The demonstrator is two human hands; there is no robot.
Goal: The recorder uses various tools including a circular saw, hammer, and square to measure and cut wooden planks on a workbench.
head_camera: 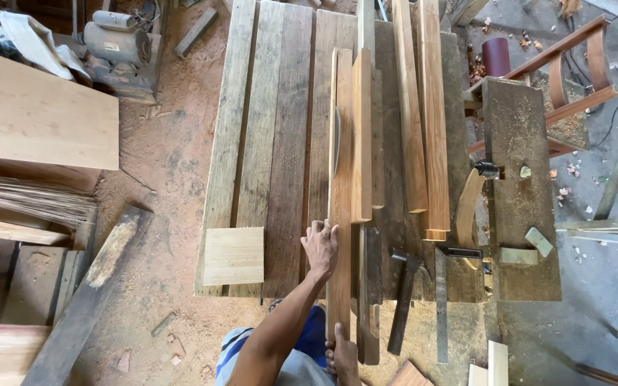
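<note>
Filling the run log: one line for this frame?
left hand: pressing plank on bench | right hand: gripping plank's near end | blade: at plank's left edge | hammer: idle, right

The person has bare arms, a left hand [321,246] without glove, and wears blue-and-grey clothing with white stripes.

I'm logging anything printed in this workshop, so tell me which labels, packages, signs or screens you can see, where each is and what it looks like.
Label: small pale rectangle on the side of the grey motor, upper left on the sawdust floor.
No packages, signs or screens show.
</note>
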